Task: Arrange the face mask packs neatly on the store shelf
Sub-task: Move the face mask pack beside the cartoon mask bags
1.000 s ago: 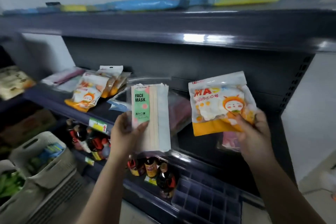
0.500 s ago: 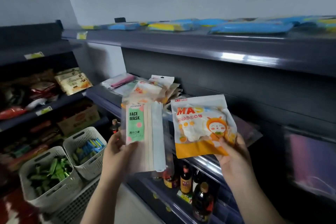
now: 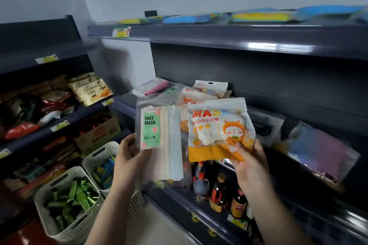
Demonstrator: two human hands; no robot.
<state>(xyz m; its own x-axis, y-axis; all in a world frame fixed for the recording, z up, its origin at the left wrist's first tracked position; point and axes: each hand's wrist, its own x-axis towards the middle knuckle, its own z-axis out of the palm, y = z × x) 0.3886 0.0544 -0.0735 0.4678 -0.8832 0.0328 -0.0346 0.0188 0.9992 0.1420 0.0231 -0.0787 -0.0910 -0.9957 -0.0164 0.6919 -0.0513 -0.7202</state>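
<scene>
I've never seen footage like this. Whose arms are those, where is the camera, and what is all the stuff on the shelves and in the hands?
There is no machine here: a person wears a camera on the head, looking forward and down, so you see their own two arms reaching into the picture. The left hand grips a clear pack with a green FACE MASK label. The right hand pinches the lower edge of an orange and white mask pack printed with a cartoon figure. Both packs are held up in front of a dark store shelf, where more mask packs lie in a loose pile. On the shelf below stand dark sauce bottles. At lower left sit two white baskets of small wrapped items, and snack bags fill the neighbouring shelf.
</scene>
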